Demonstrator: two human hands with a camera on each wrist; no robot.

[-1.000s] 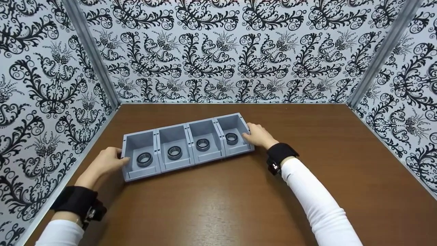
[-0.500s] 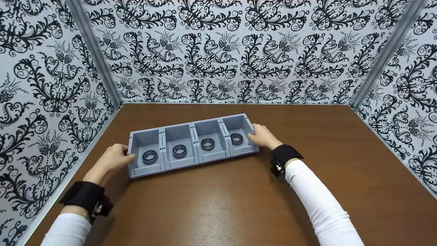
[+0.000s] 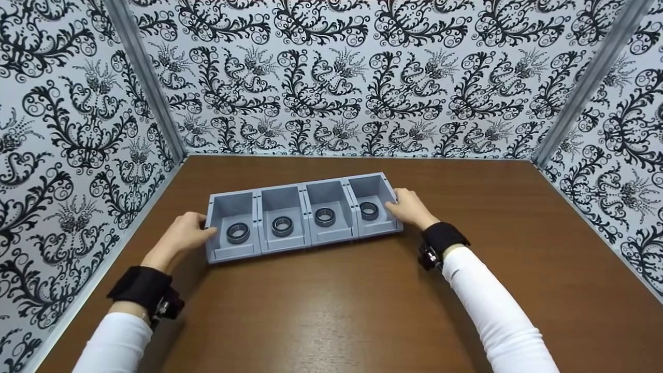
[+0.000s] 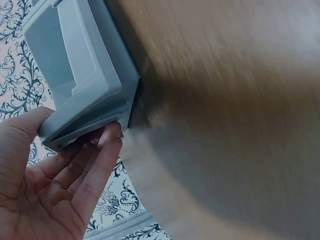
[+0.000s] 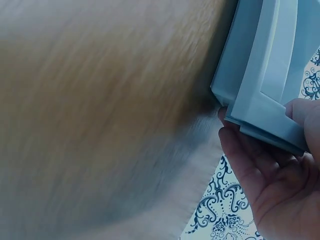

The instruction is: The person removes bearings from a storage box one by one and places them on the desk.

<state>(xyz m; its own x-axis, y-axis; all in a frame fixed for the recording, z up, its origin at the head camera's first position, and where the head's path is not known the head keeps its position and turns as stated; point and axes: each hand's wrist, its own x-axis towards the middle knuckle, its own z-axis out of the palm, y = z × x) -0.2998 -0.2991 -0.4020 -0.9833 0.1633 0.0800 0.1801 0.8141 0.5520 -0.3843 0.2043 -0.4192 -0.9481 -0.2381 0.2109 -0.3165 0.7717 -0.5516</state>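
A row of joined grey bins [image 3: 284,246] stands slanted on the table, its right end farther back. In each compartment lies one dark ring-shaped bearing, such as the leftmost bearing [image 3: 238,233] and the rightmost bearing [image 3: 369,211]. My left hand [image 3: 185,233] grips the left end wall, thumb over the rim and fingers against the outer side, as the left wrist view shows. At the opposite end my right hand [image 3: 412,208] holds the wall the same way, its thumb inside the rim. The wrist views show no bearings.
The brown wooden table [image 3: 321,311] spreads in front and to the right of the bins. Patterned wall panels [image 3: 342,77] enclose the back and both sides, with grey metal posts [image 3: 145,77] at the corners. Both wrists wear black straps [image 3: 141,286].
The row of bins has slid to the right with both hands holding its ends. Its left end has also swung slightly backward, so the slant is smaller. The bearings have stayed in their compartments.
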